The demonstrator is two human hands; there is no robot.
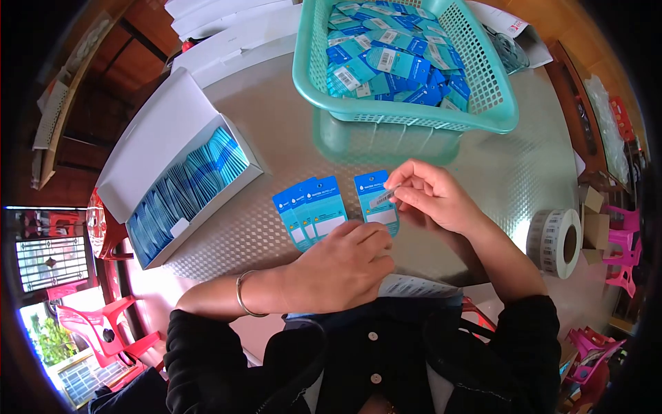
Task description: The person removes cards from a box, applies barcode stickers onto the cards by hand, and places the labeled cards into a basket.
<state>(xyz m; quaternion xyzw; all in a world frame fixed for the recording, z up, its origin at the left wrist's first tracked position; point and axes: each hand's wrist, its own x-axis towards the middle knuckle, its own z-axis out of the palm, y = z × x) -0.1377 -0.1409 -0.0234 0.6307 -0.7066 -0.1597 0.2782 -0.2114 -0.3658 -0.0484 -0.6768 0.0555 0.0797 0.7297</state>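
My right hand (431,196) pinches a small barcode label (381,199) over a blue card (372,181) lying on the metal table. My left hand (345,265), with a bracelet at the wrist, is closed with curled fingers at the lower edge of that card; whatever its fingertips hold, if anything, is hidden. Just left of the single card, several overlapping blue cards (324,200) lie partly beneath my left hand. A strip of labels (420,286) rests at the table's front edge, close to my body.
A green basket (414,116) full of blue cards stands at the back. On the left is an open white box (241,181) packed with cards. Label rolls (552,243) stand on the right, near pink stools (623,238). A red chair (103,328) is at lower left.
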